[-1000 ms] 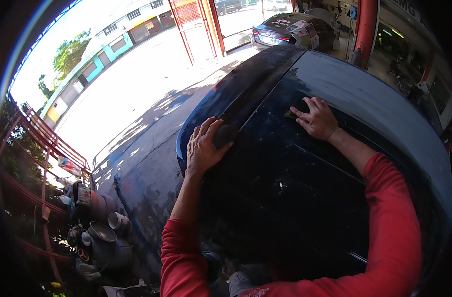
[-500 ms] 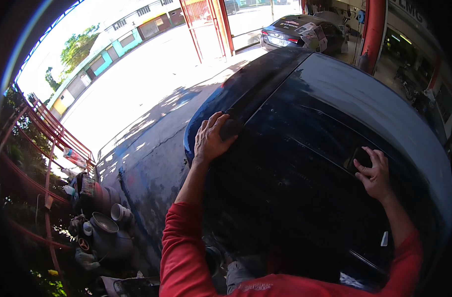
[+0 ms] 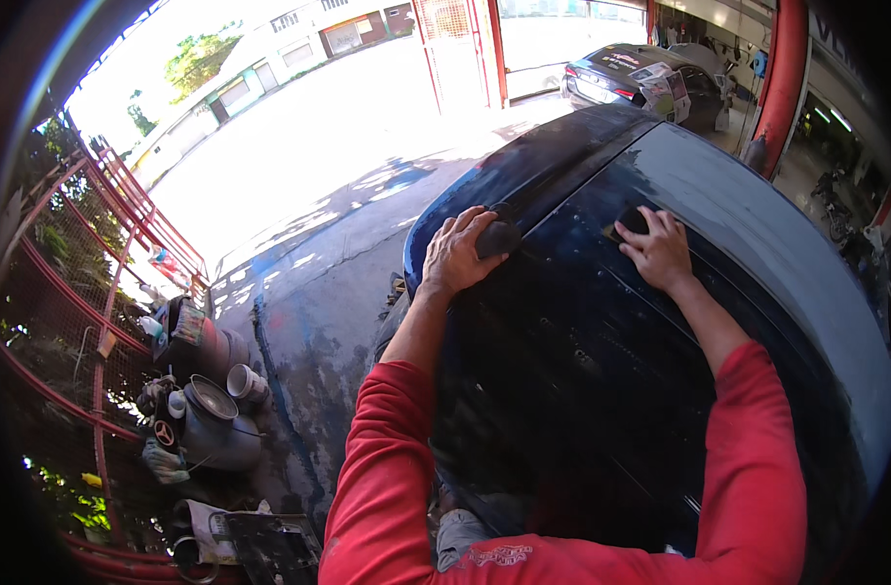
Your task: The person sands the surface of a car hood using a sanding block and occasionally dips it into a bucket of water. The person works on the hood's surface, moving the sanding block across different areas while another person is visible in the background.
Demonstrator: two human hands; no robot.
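Note:
A dark blue car panel [image 3: 553,390] with a curved edge spreads out before me, wet-looking and speckled with pale marks. Along its right and far side runs a dull grey area [image 3: 748,214]. At the panel's left edge, near a long seam, my left hand [image 3: 455,257] is closed on a dark rounded pad [image 3: 499,241]. Farther right, my right hand [image 3: 663,252] grips a small black block [image 3: 633,221] against the panel, fingers bent over it. The undersides of both held things are hidden, and their exact kind does not show.
Left of the car stand a grey drum [image 3: 216,439], a white bucket [image 3: 243,382] and other containers beside a red metal fence [image 3: 104,322]. A partly papered dark car [image 3: 650,83] is parked beyond, near a red post [image 3: 782,88].
My right hand has slid far and left across the panel with the black block, closer to my left hand. My left hand keeps its pad by the left edge. The whole view has shifted somewhat.

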